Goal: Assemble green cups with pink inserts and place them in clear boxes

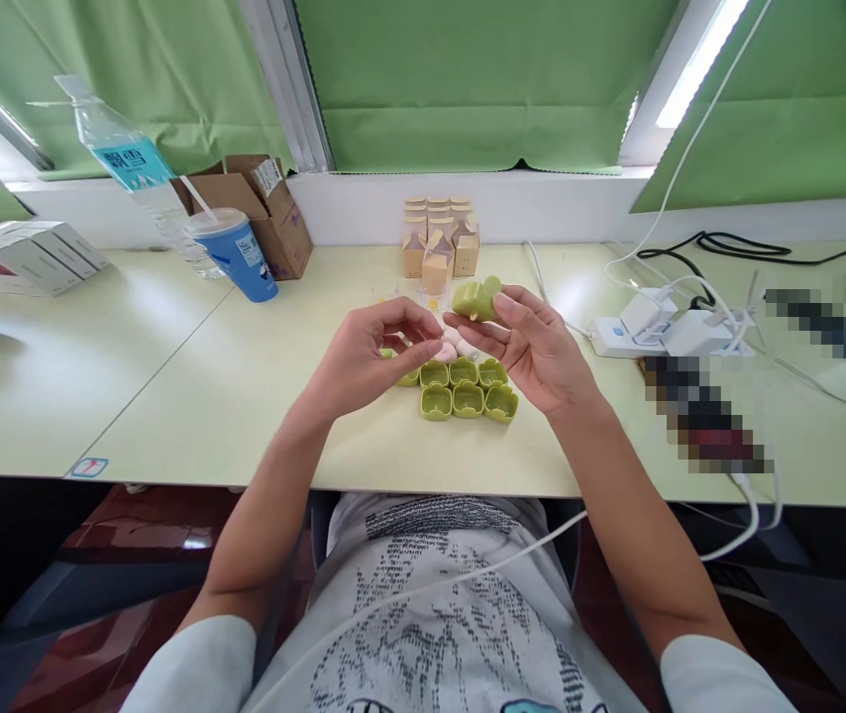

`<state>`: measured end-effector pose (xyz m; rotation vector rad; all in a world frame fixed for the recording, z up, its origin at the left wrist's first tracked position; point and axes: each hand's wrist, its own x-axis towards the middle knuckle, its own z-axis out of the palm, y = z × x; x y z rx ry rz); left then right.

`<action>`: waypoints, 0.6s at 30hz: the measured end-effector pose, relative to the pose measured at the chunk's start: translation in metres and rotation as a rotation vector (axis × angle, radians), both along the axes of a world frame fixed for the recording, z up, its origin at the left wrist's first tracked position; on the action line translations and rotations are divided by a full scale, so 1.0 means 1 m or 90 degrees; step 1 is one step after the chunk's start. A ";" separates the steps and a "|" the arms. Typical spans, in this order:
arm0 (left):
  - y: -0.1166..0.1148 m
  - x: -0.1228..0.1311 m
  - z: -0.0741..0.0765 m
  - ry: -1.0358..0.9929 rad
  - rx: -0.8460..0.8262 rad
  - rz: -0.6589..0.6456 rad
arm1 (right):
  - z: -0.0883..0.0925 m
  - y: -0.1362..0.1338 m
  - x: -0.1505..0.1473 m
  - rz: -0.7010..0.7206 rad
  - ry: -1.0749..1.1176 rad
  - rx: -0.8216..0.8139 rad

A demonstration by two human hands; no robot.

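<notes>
My right hand [546,347] holds a small green plastic piece [476,299] with a ribbed rounded end, pinched between thumb and fingers above the table. To its left, my left hand [382,352] has its thumb and fingertips drawn close together. Whether anything small is between them I cannot make out. Beneath both hands, several green square cups [468,401] with wavy rims stand in rows, partly covered by my left hand. Pale pink and white rounded pieces [449,345] lie behind the cups, partly hidden by my fingers.
Several small beige boxes [438,267] stand at the back. A blue cup with a straw [234,257], a water bottle [137,163] and an opened cardboard box [278,223] are on the left. A power strip [616,337] with chargers and cables lies on the right.
</notes>
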<state>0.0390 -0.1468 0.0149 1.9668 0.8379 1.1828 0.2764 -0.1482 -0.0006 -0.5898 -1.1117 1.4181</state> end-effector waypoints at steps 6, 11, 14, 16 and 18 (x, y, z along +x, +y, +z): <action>0.000 0.001 0.001 0.013 0.008 0.006 | -0.003 0.001 -0.002 -0.001 0.003 -0.005; -0.003 0.005 0.001 0.029 0.039 0.022 | -0.003 0.001 -0.002 0.003 -0.018 -0.007; -0.008 0.012 0.000 0.037 0.099 0.041 | -0.002 0.000 -0.002 0.002 -0.021 -0.009; -0.011 0.018 -0.003 0.047 0.153 0.054 | -0.001 -0.001 -0.002 0.010 -0.017 -0.010; -0.011 0.021 -0.007 0.065 0.214 0.071 | 0.000 -0.002 -0.003 0.018 -0.010 -0.011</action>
